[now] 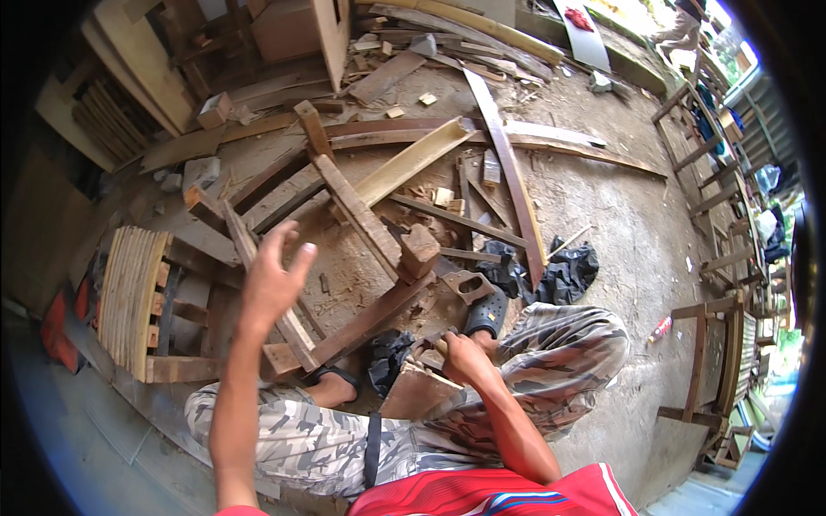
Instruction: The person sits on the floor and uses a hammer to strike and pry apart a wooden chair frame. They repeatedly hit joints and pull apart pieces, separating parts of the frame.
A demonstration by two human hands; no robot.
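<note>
My left hand (277, 277) is raised with its fingers apart, above a slim rail of a dark wooden frame (374, 318). It holds nothing. In front of my lap, my right hand (467, 359) is closed round a short light-wood handle (441, 347); the rest of that tool is hard to make out. Just below this hand, a flat wooden board (417, 394) leans between my legs. The frame lies on the ground between my feet, with a thick block-like end (420, 249) near its right corner. Beside my right shoe rests a brown saw-like handle (469, 285) with a hole.
Black plastic (572, 271) lies crumpled past my right foot. A long plank (508, 163) and a pale grooved beam (413, 163) cross the ground ahead. A slatted wooden piece (133, 301) stands at left, chair frames (701, 361) at right. Wood scraps litter the far ground.
</note>
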